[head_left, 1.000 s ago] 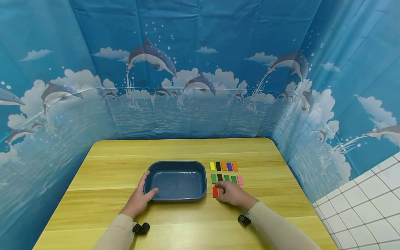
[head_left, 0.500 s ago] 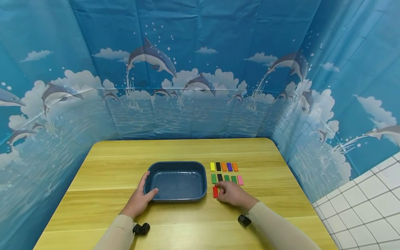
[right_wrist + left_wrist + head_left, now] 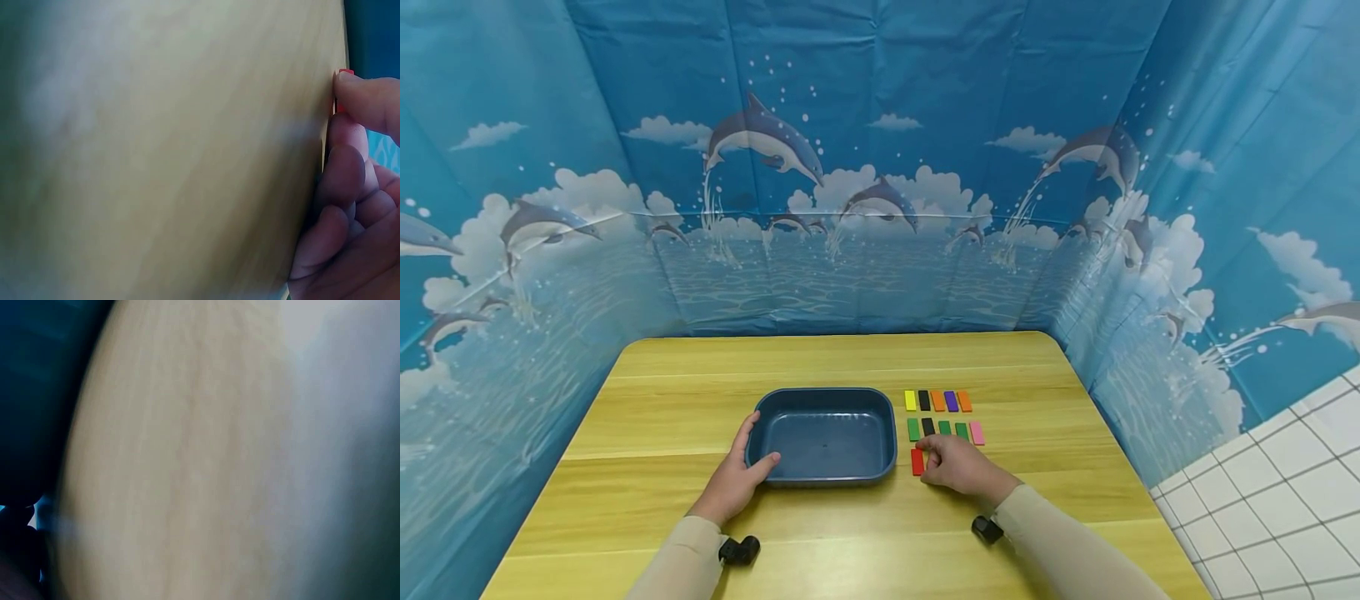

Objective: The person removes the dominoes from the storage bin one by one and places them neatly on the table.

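Observation:
A dark blue rectangular plastic tub stands on the wooden table. My left hand holds it at its near left corner, with fingers along the left side and the thumb over the near rim. To the right of the tub lies a flat red domino. My right hand has its thumb and forefinger at the red domino's right edge. In the right wrist view, the thumb and forefinger pinch a red domino, while the other fingers curl under. The palm hides what lies beneath it.
Two rows of dominoes lie behind my right hand: the far one starts with a yellow domino, the nearer one runs from a green domino to a pink domino. A blue dolphin-print curtain hangs along the table's far edge.

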{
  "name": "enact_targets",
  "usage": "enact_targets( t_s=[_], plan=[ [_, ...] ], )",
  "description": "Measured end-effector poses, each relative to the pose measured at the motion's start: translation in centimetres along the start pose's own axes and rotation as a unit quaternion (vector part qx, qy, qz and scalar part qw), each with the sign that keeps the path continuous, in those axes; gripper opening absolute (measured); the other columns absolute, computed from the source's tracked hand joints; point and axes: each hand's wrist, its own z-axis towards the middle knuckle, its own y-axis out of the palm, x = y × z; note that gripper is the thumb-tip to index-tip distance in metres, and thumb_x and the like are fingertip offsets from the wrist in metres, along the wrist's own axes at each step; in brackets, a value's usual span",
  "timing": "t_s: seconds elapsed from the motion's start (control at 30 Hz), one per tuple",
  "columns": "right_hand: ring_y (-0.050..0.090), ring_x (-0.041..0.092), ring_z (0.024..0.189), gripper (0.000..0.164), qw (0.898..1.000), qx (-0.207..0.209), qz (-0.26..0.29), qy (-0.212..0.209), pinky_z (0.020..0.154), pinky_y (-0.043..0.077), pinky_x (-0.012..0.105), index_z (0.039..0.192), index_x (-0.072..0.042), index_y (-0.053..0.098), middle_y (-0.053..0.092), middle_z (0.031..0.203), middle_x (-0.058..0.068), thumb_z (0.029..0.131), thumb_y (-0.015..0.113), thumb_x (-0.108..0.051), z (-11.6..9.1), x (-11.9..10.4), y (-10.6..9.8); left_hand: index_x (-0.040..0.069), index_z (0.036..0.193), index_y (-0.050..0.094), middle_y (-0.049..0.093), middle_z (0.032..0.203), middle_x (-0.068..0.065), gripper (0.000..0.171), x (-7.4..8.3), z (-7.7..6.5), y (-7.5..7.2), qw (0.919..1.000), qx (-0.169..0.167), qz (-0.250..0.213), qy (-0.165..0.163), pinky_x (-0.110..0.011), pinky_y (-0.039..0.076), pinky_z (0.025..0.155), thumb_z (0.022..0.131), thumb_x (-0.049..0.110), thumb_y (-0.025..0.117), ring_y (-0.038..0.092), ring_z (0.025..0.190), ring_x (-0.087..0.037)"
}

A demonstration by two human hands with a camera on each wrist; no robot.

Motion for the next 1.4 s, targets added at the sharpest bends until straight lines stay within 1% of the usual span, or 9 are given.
enact_targets(
  t_s=[0.27,0.47,0.67,0.83,0.93,1.03,1.2,1.3,1.4],
  plan=[
    [0.046,0.007,0.052,0.047,1.0,-0.002,0.0,-0.004,0.055,0.041,0.022,0.121,-0.007,0.056,0.053,0.06,-0.007,0.078,0.073,-0.02,0.0,0.2,0.0,0.054,0.141,0.004,0.008,0.156,0.002,0.076,0.1,0.0,0.0,1.0,-0.002,-0.004,-0.003,-0.068,0.025,0.1,0.086,0.053,0.057,0.02,0.139,-0.042],
    [0.048,0.009,0.054,0.048,1.0,-0.005,0.02,0.001,0.054,0.042,0.023,0.122,-0.006,0.055,0.056,0.063,-0.005,0.079,0.073,-0.02,0.1,0.4,0.0,0.055,0.14,0.004,0.008,0.156,0.002,0.075,0.0,0.1,0.0,1.0,-0.001,0.0,0.0,-0.067,0.025,0.1,0.086,0.053,0.056,0.02,0.138,-0.041],
    [0.048,0.009,0.052,0.049,0.999,-0.006,0.042,0.001,0.049,0.04,0.023,0.124,-0.006,0.054,0.057,0.064,-0.004,0.08,0.071,-0.019,0.0,0.5,-0.2,0.054,0.141,0.003,0.008,0.156,0.003,0.075,-0.2,0.2,0.1,1.0,-0.002,0.003,0.006,-0.067,0.025,0.1,0.087,0.053,0.055,0.02,0.139,-0.041],
    [0.048,0.01,0.051,0.049,0.998,0.004,0.06,-0.001,0.045,0.037,0.023,0.127,-0.006,0.052,0.056,0.065,-0.002,0.082,0.069,-0.019,-0.4,0.2,-0.5,0.053,0.141,0.003,0.007,0.156,0.003,0.075,-0.2,0.2,0.1,1.0,-0.003,0.004,0.007,-0.067,0.024,0.101,0.087,0.053,0.055,0.019,0.139,-0.041],
    [0.051,0.011,0.051,0.048,0.998,0.016,0.057,0.001,0.044,0.039,0.024,0.128,-0.008,0.052,0.057,0.065,-0.002,0.084,0.067,-0.021,-0.6,-0.1,-0.8,0.053,0.141,0.002,0.005,0.156,0.005,0.076,-0.2,0.2,0.1,1.0,-0.004,0.005,0.006,-0.067,0.024,0.101,0.087,0.053,0.054,0.018,0.139,-0.041],
    [0.051,0.011,0.049,0.045,0.999,0.04,0.037,-0.003,0.045,0.041,0.025,0.126,-0.009,0.053,0.057,0.064,-0.003,0.086,0.066,-0.025,-0.6,-0.2,-1.0,0.054,0.141,0.001,0.005,0.156,0.006,0.076,-0.3,0.2,0.1,1.0,-0.003,0.005,0.006,-0.067,0.023,0.101,0.087,0.054,0.054,0.017,0.139,-0.041],
    [0.046,0.008,0.05,0.037,0.996,0.087,0.002,-0.001,0.046,0.039,0.023,0.119,-0.012,0.059,0.055,0.066,-0.006,0.087,0.063,-0.03,-0.6,-0.5,-2.0,0.055,0.14,0.0,0.004,0.156,0.006,0.076,-0.4,0.2,-0.2,1.0,-0.008,0.004,0.004,-0.068,0.022,0.101,0.087,0.055,0.054,0.017,0.14,-0.041],
    [0.045,0.008,0.051,0.035,0.994,0.105,-0.003,0.002,0.047,0.039,0.023,0.119,-0.012,0.06,0.054,0.066,-0.005,0.088,0.063,-0.028,-0.7,-0.7,-2.9,0.054,0.141,0.0,0.005,0.156,0.005,0.077,-0.2,0.3,-0.5,0.9999,-0.014,0.006,0.002,-0.068,0.022,0.101,0.087,0.056,0.054,0.017,0.139,-0.041],
    [0.044,0.008,0.05,0.033,0.993,0.121,-0.008,0.011,0.047,0.039,0.023,0.118,-0.013,0.06,0.054,0.065,-0.004,0.088,0.063,-0.026,-1.2,-0.6,-3.6,0.054,0.141,-0.001,0.006,0.157,0.001,0.077,0.0,0.3,-0.9,0.9996,-0.026,0.012,-0.003,-0.067,0.022,0.102,0.086,0.057,0.053,0.018,0.139,-0.042]
  ],
)
